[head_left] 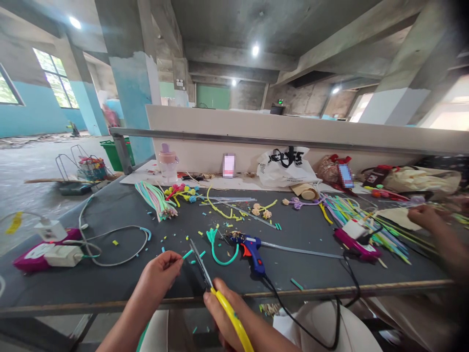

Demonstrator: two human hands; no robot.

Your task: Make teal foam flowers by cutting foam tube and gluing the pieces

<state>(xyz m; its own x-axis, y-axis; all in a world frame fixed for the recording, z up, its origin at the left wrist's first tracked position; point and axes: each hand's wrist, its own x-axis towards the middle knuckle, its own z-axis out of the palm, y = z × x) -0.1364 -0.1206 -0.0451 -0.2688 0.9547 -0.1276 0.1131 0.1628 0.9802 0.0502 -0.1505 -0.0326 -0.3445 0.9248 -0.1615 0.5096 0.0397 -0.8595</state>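
My left hand (pixel 161 274) is pinched on a short teal pipe cleaner piece (pixel 187 254) over the front of the dark table. In my right hand (pixel 227 318) are scissors (pixel 203 269) with yellow handles, their blades pointing up and away from me. The blades are close beside the teal piece; I cannot tell whether they touch it. Just beyond them lies a curved teal pipe cleaner (pixel 224 263) with a bunched end. To its right rests a blue glue gun (pixel 253 252) with a red trigger and a clear glue stick behind it.
Bundled pipe cleaners (pixel 152 198) lie at the back left, others (pixel 351 220) at the right. Magenta power strips (pixel 27 258) (pixel 357 247) with cables flank the work. A bottle (pixel 168 166), a phone (pixel 229 166) and a white bag (pixel 286 168) stand behind. A co-worker's hand (pixel 425 215) is at right.
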